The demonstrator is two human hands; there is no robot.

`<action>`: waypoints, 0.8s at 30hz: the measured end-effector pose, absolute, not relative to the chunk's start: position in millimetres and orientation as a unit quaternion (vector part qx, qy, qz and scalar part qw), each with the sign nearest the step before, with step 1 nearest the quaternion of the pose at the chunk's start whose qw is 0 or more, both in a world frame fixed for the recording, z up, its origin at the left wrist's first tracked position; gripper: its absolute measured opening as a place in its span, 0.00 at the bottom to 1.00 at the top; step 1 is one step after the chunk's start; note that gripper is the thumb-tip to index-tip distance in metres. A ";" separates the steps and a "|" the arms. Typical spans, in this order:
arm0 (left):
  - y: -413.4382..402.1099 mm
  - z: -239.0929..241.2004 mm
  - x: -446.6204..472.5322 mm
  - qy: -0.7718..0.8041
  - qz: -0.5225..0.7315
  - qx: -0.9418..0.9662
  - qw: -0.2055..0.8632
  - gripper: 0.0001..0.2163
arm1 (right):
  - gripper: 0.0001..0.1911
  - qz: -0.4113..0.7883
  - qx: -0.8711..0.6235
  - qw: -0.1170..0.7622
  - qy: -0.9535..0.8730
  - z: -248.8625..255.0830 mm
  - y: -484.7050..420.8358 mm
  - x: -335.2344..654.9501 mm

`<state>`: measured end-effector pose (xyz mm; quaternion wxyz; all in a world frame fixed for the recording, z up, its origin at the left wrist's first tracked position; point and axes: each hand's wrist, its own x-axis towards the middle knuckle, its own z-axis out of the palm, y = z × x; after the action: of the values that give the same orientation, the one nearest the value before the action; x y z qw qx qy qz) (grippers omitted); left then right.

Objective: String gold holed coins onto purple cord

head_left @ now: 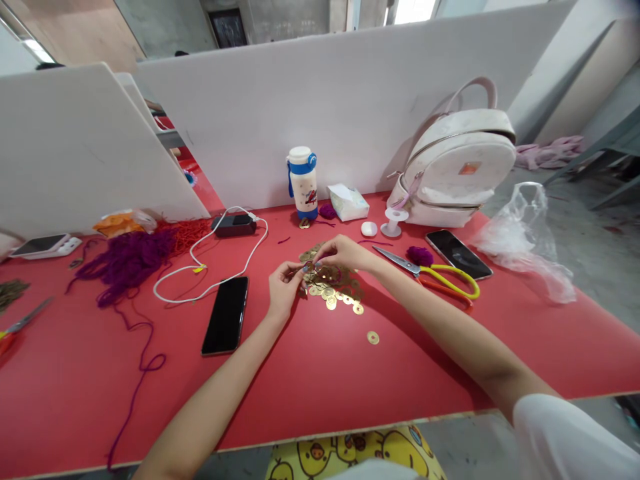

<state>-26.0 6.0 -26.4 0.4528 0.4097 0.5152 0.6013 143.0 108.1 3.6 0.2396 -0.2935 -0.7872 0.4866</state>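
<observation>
A pile of small brass coins (331, 283) with holes lies in the middle of the red table (320, 387). My left hand (283, 288) is at the pile's left edge, fingers pinched on a coin and a bit of purple thread. My right hand (341, 253) hovers over the pile's far side, fingertips pinched together toward the left hand, apparently on the same thread. One stray coin (373, 337) lies apart, nearer to me.
A black phone (226, 314) lies left of my hands, a white cable (210, 267) and power bank (234, 225) behind it. Purple yarn (127, 260) spreads at left. Yellow-handled scissors (435, 275), a second phone (459, 254), a white backpack (457, 170), a bottle (303, 182) and a plastic bag (520, 240) stand at right.
</observation>
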 end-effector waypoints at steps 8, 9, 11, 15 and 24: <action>5.8 -25.6 -27.0 0.501 0.613 0.403 0.459 0.13 | 0.09 0.571 -0.297 0.278 -0.713 -11.6 108.5 133.3; 5.7 -25.5 -27.1 0.500 0.614 0.403 0.459 0.13 | 0.09 0.581 -0.301 0.280 -0.703 -12.5 108.5 132.8; 5.5 -25.3 -27.1 0.499 0.614 0.403 0.460 0.13 | 0.10 0.593 -0.313 0.286 -0.685 -13.8 108.3 132.2; 5.2 -25.1 -26.8 0.499 0.614 0.405 0.458 0.13 | 0.10 0.598 -0.330 0.290 -0.670 -15.6 107.1 131.1; 5.9 -26.7 -27.0 0.498 0.610 0.412 0.458 0.13 | 0.13 0.624 -0.326 0.296 -0.645 -13.8 101.9 127.3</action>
<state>-27.0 5.9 -26.7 0.4577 0.4118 0.4983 0.6104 127.3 101.9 -13.8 0.2957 -0.3260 -0.6454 0.6243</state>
